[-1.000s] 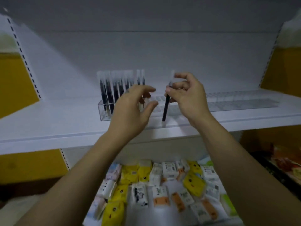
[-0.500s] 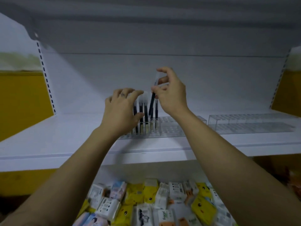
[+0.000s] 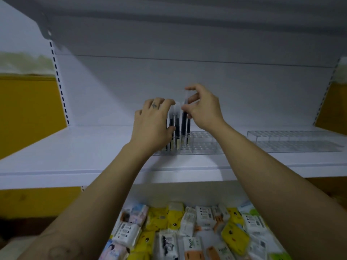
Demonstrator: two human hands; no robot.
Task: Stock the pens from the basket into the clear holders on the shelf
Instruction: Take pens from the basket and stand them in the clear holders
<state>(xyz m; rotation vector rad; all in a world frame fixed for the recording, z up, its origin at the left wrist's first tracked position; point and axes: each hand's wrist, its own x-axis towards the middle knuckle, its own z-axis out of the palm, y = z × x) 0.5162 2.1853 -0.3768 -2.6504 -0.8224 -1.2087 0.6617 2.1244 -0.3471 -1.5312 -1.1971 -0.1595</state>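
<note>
Head view, left to right. At the left edge, a yellow wall (image 3: 28,109) shows behind the white shelf (image 3: 65,158), which spans the frame. Centre-left: the left hand (image 3: 152,124) reaches onto the shelf, its fingers (image 3: 165,104) curled over the tops of a group of dark pens (image 3: 176,126) and its thumb against their barrels, grasping them. The pens stand upright in the left end of a clear holder (image 3: 204,145). Centre: one pen (image 3: 184,121) stands just right of the group, its lower end in the holder. The right hand (image 3: 205,109) pinches this pen's clear upper end between thumb and fingers (image 3: 195,96). Far right: a second holder (image 3: 293,141) lies on the shelf, well apart. Bottom: assorted packets (image 3: 187,229) fill the level below.
</note>
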